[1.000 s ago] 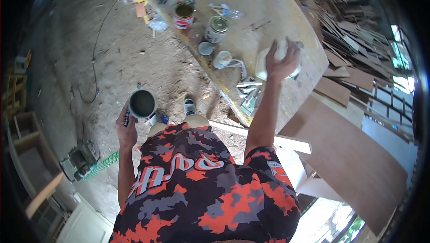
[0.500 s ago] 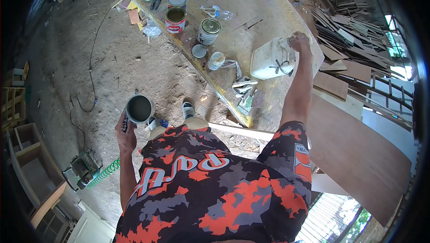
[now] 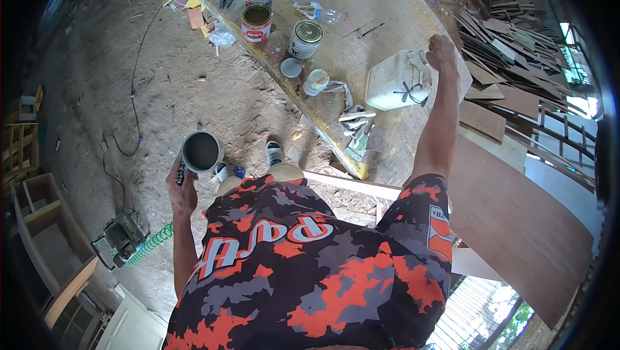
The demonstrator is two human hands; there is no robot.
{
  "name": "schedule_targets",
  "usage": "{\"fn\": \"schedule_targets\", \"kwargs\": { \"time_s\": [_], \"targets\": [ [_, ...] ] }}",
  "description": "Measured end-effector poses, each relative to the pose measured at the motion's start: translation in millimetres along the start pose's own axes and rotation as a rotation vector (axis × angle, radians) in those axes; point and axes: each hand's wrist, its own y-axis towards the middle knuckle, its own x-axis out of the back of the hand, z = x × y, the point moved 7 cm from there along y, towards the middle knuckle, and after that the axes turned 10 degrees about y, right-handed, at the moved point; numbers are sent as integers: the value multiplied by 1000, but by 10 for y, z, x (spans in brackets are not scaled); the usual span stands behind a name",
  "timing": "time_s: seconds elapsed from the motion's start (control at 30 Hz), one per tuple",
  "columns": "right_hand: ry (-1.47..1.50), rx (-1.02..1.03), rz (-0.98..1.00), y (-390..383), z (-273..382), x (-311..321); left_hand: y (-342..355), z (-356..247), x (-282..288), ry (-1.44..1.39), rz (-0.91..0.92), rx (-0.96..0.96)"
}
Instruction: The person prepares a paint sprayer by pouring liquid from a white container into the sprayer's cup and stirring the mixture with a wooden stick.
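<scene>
Dusty workshop floor under my feet, a long plywood desk (image 3: 387, 1) ahead.

My right hand (image 3: 442, 51) is clenched on the top of a whitish plastic jug (image 3: 394, 81) that stands on the desk; my left hand (image 3: 181, 188) grips a dark round tin (image 3: 201, 152), open side up, held over the dirt floor well left of the jug. Left of the jug stand a small pale jar (image 3: 316, 81), a loose grey lid (image 3: 291, 68), a silver can with a pale label (image 3: 305, 39) and a red-and-white labelled can (image 3: 256, 22). Crumpled rags (image 3: 354, 124) lie just below the jug at the desk's yellow edge. Scrap boards (image 3: 497, 46) are piled right of it.
</scene>
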Motion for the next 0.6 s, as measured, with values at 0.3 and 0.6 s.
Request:
{"fn": "schedule_targets", "kwargs": {
  "time_s": [0.3,0.6],
  "targets": [
    [830,50,-194,-1456,1582,-947,16,-82,-23,20,1,-14],
    [245,20,188,-2275,2210,-2551,88,-66,-76,18,36,-22]
  ]
}}
